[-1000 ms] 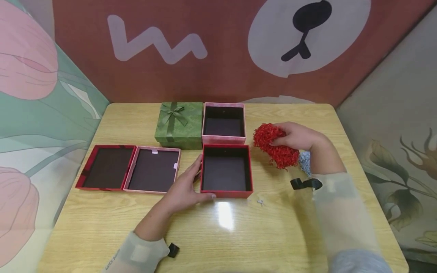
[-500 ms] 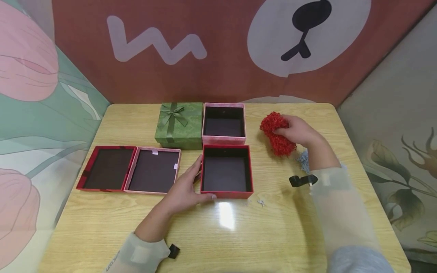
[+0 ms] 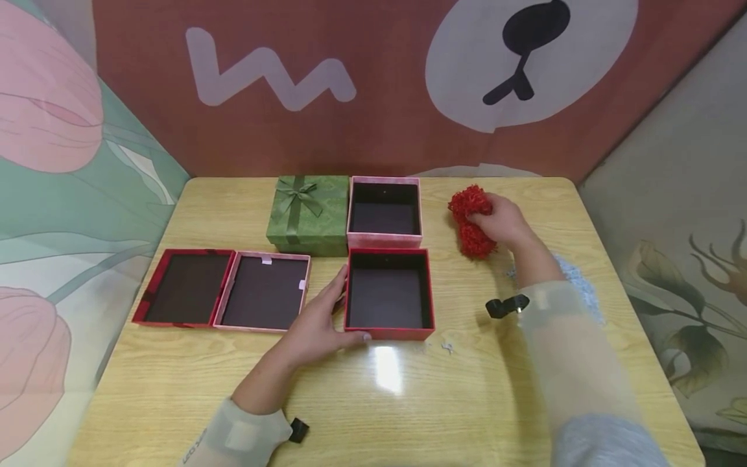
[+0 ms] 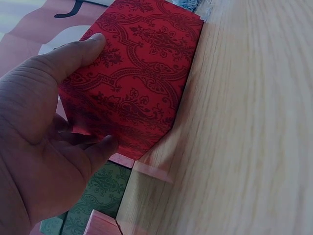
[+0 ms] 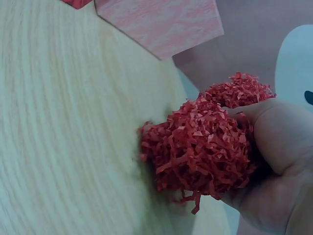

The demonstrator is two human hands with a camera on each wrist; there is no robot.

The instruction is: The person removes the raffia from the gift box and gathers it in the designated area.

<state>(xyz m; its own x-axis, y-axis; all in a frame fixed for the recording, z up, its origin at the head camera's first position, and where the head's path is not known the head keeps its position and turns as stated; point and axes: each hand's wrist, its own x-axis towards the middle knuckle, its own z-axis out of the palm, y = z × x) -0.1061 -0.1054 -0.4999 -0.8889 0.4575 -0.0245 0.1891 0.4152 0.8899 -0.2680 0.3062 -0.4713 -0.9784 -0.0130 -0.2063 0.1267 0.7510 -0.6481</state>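
Note:
My left hand (image 3: 315, 327) holds a corner of the empty red gift box (image 3: 388, 334), thumb along its front wall and fingers against its left side. Dark floral patterning covers the red box's outer wall (image 4: 151, 68) in the left wrist view. Over at the right, my right hand (image 3: 506, 220) grips a bundle of red shredded paper (image 3: 469, 198). Strands bulge out on both sides of the thumb, as the right wrist view shows with the crinkled paper (image 5: 205, 142) close above the tabletop. Some of the right fingers are hidden behind the bundle.
Behind the red box stands an open pink box (image 3: 385, 240), beside a closed green box (image 3: 321, 224) with a bow. A red lid (image 3: 189, 288) and a pink lid (image 3: 262, 295) lie upturned at left. Blue shredded paper (image 3: 574, 275) lies partly behind the right forearm.
My right hand has moved away toward the back of the table with the red shredded paper, uncovering more of the blue paper. The left hand and the boxes have stayed in place.

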